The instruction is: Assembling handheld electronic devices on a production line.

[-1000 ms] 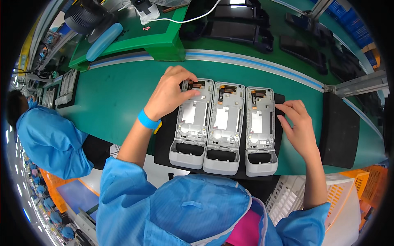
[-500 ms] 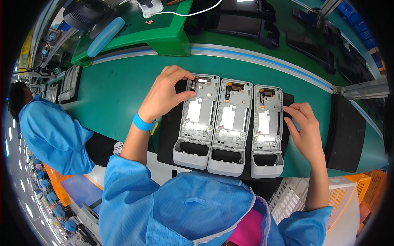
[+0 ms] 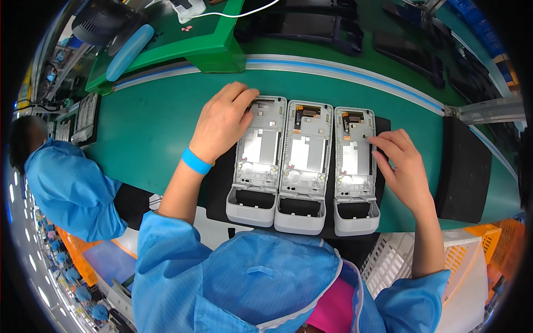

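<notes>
Three light-grey handheld device housings lie side by side, open side up: a left housing (image 3: 259, 147), a middle housing (image 3: 305, 150) and a right housing (image 3: 354, 152). Each has a hollow block at its near end. My left hand (image 3: 222, 122) is at the far left corner of the left housing, thumb and fingertips drawn together; what they pinch is hidden. Dark and orange flex cables show in the middle and right housings, but none is visible in the left one. My right hand (image 3: 405, 166) has bent, separated fingers, with the fingertips at the right housing's right edge.
Under the housings is a black mat (image 3: 216, 194) on a green table (image 3: 150, 127). A green stand (image 3: 222, 50) and a metal rail (image 3: 344, 80) lie beyond. Dark devices (image 3: 311, 30) rest behind the rail. A co-worker in blue (image 3: 72, 183) sits at left.
My left hand has turned and closed over the left housing's far corner; the flex cable seen there before no longer shows. My right fingertips have come slightly over the right housing's edge. The view has shifted slightly.
</notes>
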A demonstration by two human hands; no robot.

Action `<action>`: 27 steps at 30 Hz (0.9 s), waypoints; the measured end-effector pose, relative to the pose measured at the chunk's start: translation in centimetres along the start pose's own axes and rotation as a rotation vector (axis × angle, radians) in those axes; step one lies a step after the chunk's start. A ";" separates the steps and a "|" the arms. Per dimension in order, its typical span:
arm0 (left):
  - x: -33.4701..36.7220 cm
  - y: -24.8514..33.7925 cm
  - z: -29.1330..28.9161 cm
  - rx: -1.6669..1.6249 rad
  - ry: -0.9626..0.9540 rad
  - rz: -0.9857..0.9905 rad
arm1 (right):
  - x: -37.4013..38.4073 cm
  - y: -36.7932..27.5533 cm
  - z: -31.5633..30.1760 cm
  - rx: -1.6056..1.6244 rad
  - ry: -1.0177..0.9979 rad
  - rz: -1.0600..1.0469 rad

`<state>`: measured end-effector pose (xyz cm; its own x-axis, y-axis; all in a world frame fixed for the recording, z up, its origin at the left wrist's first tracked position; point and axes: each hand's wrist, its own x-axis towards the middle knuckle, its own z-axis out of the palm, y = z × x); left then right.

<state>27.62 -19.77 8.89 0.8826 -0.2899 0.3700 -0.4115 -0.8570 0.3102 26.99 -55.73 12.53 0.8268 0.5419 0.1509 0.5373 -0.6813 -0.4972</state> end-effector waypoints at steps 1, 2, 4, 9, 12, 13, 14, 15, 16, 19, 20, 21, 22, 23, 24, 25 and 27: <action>-0.2 0.1 0.1 -0.006 -0.001 0.003 | 0.2 -0.2 0.1 -0.004 0.000 0.005; -0.4 0.1 0.1 -0.018 -0.016 -0.006 | 0.4 -0.4 0.2 -0.010 -0.001 -0.009; -1.0 0.1 0.2 -0.033 -0.032 -0.013 | 1.0 -0.9 0.5 -0.017 -0.002 -0.021; -1.6 0.3 0.4 -0.084 0.050 -0.008 | 3.8 -1.7 2.7 -0.001 0.044 -0.165; -1.6 0.3 0.3 -0.103 0.022 -0.018 | 5.5 -2.3 4.3 0.007 0.060 -0.205; -1.7 0.4 0.2 -0.103 0.024 -0.018 | 6.0 -2.5 4.9 0.006 0.078 -0.227; -1.8 0.4 0.0 -0.106 0.008 -0.026 | 6.4 -2.7 5.5 0.006 0.096 -0.250; -2.0 0.5 -0.1 -0.109 -0.008 -0.034 | 6.7 -3.0 6.0 -0.001 0.097 -0.272; -2.1 0.6 -0.4 -0.108 -0.007 -0.035 | 7.0 -3.3 6.5 -0.001 0.097 -0.274; -2.8 1.3 -1.3 -0.152 -0.017 -0.078 | 7.7 -3.9 7.6 -0.005 0.078 -0.298; -3.0 1.5 -1.6 -0.170 -0.008 -0.097 | 7.8 -3.9 7.9 -0.035 0.079 -0.300; -3.3 1.6 -1.8 -0.188 0.001 -0.115 | 7.9 -3.9 8.1 -0.066 0.081 -0.302; -3.7 1.7 -2.0 -0.188 0.004 -0.121 | 7.9 -3.9 8.3 -0.066 0.076 -0.307; -4.1 1.7 -2.2 -0.194 0.020 -0.130 | 8.0 -3.9 8.4 -0.076 0.073 -0.305; -4.5 1.8 -2.4 -0.200 0.037 -0.138 | 8.0 -3.9 8.4 -0.087 0.071 -0.302; -4.8 2.0 -2.5 -0.200 0.040 -0.144 | 8.1 -4.1 8.3 -0.087 0.066 -0.307; -5.3 2.3 -3.0 -0.225 0.080 -0.162 | 8.3 -4.6 7.9 -0.182 0.027 -0.324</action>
<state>21.28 -18.96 10.27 0.9238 -0.1147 0.3653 -0.3148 -0.7705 0.5543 30.11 -44.18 9.28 0.6121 0.7321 0.2991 0.7904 -0.5546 -0.2600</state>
